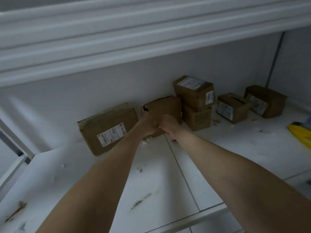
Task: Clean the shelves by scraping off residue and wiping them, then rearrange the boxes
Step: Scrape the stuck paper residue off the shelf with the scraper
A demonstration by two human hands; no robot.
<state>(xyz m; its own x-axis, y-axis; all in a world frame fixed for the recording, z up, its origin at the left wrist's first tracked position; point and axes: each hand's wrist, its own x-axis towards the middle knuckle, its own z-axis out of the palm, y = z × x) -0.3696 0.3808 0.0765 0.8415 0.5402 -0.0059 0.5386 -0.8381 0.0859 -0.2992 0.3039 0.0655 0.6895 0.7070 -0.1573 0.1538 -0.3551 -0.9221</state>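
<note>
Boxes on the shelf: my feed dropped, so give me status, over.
Left hand and right hand grip the middle box at the back wall. Flat box close left, stacked boxes right. Scraps on the shelf.

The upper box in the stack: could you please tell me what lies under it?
The upper box rests on a second cardboard box, standing on the white shelf. That box's top face is hidden.

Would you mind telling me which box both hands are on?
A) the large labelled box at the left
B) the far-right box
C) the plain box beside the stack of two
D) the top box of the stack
C: the left hand and right hand meet on the plain box, between the large box and the stack.
</note>
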